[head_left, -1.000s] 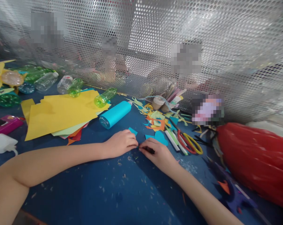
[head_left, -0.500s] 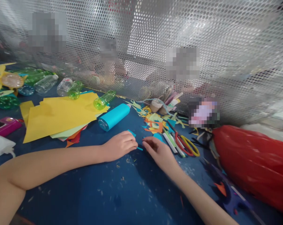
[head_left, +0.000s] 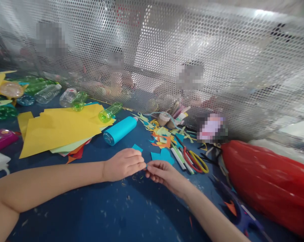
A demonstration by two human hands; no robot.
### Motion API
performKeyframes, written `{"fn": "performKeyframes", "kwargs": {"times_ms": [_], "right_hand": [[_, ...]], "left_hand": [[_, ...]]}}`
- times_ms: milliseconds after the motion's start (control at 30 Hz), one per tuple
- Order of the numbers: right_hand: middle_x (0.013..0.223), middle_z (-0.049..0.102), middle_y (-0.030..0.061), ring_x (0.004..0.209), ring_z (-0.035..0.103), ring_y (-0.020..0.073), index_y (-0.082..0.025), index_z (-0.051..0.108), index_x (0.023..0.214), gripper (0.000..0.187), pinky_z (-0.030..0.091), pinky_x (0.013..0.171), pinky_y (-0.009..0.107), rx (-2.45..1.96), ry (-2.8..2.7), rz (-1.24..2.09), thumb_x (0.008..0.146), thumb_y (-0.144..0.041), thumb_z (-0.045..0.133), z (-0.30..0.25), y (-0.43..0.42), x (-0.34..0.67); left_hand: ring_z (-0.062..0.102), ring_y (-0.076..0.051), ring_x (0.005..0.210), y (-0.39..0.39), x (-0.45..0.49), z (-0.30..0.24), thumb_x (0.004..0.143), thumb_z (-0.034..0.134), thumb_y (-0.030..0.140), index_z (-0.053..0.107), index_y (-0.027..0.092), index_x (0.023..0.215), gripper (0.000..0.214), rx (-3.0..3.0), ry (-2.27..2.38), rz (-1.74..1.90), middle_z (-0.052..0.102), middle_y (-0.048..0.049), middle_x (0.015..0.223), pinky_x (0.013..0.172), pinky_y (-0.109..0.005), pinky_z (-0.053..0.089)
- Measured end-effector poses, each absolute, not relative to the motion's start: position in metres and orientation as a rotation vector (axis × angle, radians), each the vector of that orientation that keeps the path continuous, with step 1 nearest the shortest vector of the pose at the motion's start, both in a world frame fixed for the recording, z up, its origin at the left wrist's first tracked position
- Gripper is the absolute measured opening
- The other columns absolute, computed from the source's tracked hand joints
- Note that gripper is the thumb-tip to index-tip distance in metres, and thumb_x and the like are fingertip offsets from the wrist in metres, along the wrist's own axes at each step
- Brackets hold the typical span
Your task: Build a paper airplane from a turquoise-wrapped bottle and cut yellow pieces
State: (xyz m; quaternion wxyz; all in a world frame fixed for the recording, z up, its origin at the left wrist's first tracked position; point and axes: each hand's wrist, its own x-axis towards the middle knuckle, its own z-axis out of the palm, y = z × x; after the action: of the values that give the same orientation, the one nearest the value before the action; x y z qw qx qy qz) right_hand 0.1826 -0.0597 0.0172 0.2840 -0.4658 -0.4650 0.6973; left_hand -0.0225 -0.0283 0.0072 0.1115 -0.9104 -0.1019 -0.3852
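Note:
My left hand [head_left: 123, 164] and my right hand [head_left: 160, 172] meet fingertip to fingertip low over the blue table [head_left: 111, 215]. Both pinch a tiny teal paper scrap [head_left: 146, 165] between them, fingers pressed together. Larger teal paper cutouts [head_left: 162, 156] lie just beyond my right hand, and one small teal piece [head_left: 137, 147] lies beyond my left. A teal-wrapped bottle [head_left: 119, 130] lies on its side behind my left hand.
Yellow paper sheets [head_left: 58, 127] are stacked at the left, with green and clear plastic bottles [head_left: 77, 100] behind. Coloured paper offcuts [head_left: 164, 134], scissors with red and yellow handles [head_left: 194, 160] and a red plastic bag [head_left: 268, 188] lie right. A perforated metal screen [head_left: 217, 67] closes the back.
My hands had drawn slightly apart half a second ago, with the scrap in the left; now the fingertips are together again on the scrap. The camera has tilted up a little.

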Motion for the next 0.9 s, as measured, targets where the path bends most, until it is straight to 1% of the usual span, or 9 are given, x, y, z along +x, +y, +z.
{"fn": "performKeyframes", "kwargs": {"times_ms": [133, 200, 300, 367, 433, 533, 633, 800, 900], "right_hand": [[0.062, 0.062, -0.0028, 0.050, 0.047, 0.0038, -0.016, 0.063, 0.069, 0.024, 0.036, 0.049, 0.016, -1.274, -1.302, 1.688, 0.070, -0.039, 0.071, 0.011, -0.059, 0.178], [0.062, 0.062, -0.0026, 0.050, 0.047, 0.0048, -0.017, 0.063, 0.071, 0.025, 0.036, 0.048, 0.017, -1.277, -1.305, 1.573, 0.070, -0.040, 0.071, 0.007, -0.059, 0.175], [0.063, 0.063, -0.0020, 0.050, 0.047, 0.0057, -0.017, 0.063, 0.071, 0.026, 0.037, 0.049, 0.018, -1.277, -1.292, 1.444, 0.070, -0.042, 0.070, 0.002, -0.060, 0.172], [0.063, 0.064, -0.0014, 0.050, 0.047, 0.0059, -0.017, 0.062, 0.070, 0.027, 0.038, 0.048, 0.019, -1.267, -1.300, 1.408, 0.069, -0.043, 0.070, 0.001, -0.061, 0.170], [0.063, 0.064, -0.0012, 0.049, 0.047, 0.0063, -0.017, 0.062, 0.070, 0.028, 0.039, 0.048, 0.019, -1.260, -1.307, 1.398, 0.068, -0.044, 0.070, 0.001, -0.062, 0.169], [0.063, 0.064, -0.0010, 0.049, 0.048, 0.0067, -0.017, 0.063, 0.070, 0.028, 0.040, 0.048, 0.020, -1.263, -1.315, 1.390, 0.068, -0.044, 0.070, 0.002, -0.064, 0.167], [0.063, 0.065, -0.0008, 0.050, 0.049, 0.0071, -0.018, 0.063, 0.071, 0.028, 0.040, 0.048, 0.020, -1.267, -1.327, 1.388, 0.069, -0.045, 0.069, 0.003, -0.064, 0.166], [0.061, 0.064, -0.0014, 0.049, 0.050, 0.0076, -0.017, 0.061, 0.071, 0.031, 0.041, 0.048, 0.021, -1.277, -1.345, 1.409, 0.067, -0.047, 0.070, 0.003, -0.064, 0.166], [0.060, 0.063, -0.0019, 0.049, 0.050, 0.0074, -0.017, 0.060, 0.071, 0.031, 0.041, 0.048, 0.021, -1.278, -1.350, 1.415, 0.068, -0.048, 0.069, 0.003, -0.063, 0.166]], "left_hand": [[0.054, -0.017, 0.091, -0.022, -0.020, 0.004, 0.089, 0.048, 0.018, 0.060, 0.017, 0.090, 0.013, -2.856, -0.523, -1.151, 0.063, -0.0053, 0.089, 0.086, -0.034, 0.044], [0.054, -0.018, 0.092, -0.018, -0.018, 0.002, 0.085, 0.055, 0.024, 0.059, 0.017, 0.095, 0.013, -2.979, -0.739, -1.335, 0.061, -0.0056, 0.092, 0.086, -0.035, 0.044], [0.057, -0.016, 0.084, -0.013, -0.017, 0.001, 0.075, 0.066, 0.031, 0.056, 0.016, 0.102, 0.032, -3.202, -1.201, -1.756, 0.061, -0.0057, 0.093, 0.079, -0.033, 0.048], [0.059, -0.015, 0.077, -0.013, -0.015, 0.001, 0.073, 0.067, 0.033, 0.060, 0.015, 0.097, 0.031, -3.410, -1.506, -1.882, 0.064, -0.0047, 0.087, 0.074, -0.030, 0.049], [0.060, -0.015, 0.074, -0.016, -0.013, 0.001, 0.072, 0.067, 0.033, 0.065, 0.014, 0.088, 0.026, -3.551, -1.755, -1.890, 0.066, -0.0041, 0.081, 0.073, -0.029, 0.048], [0.060, -0.015, 0.071, -0.023, -0.010, 0.003, 0.070, 0.069, 0.033, 0.069, 0.013, 0.083, 0.024, -3.459, -2.037, -2.061, 0.067, -0.0032, 0.075, 0.072, -0.027, 0.046], [0.058, -0.014, 0.070, -0.026, -0.009, 0.003, 0.069, 0.069, 0.031, 0.070, 0.013, 0.083, 0.022, -3.396, -2.083, -2.200, 0.067, -0.0025, 0.075, 0.072, -0.026, 0.045], [0.056, -0.012, 0.070, -0.026, -0.009, 0.002, 0.070, 0.068, 0.030, 0.070, 0.014, 0.079, 0.018, -3.461, -1.933, -2.247, 0.065, -0.0013, 0.074, 0.070, -0.024, 0.043], [0.055, -0.011, 0.068, -0.026, -0.008, 0.002, 0.071, 0.068, 0.030, 0.069, 0.014, 0.078, 0.018, -3.474, -1.931, -2.276, 0.064, -0.0009, 0.071, 0.070, -0.024, 0.042]]}}
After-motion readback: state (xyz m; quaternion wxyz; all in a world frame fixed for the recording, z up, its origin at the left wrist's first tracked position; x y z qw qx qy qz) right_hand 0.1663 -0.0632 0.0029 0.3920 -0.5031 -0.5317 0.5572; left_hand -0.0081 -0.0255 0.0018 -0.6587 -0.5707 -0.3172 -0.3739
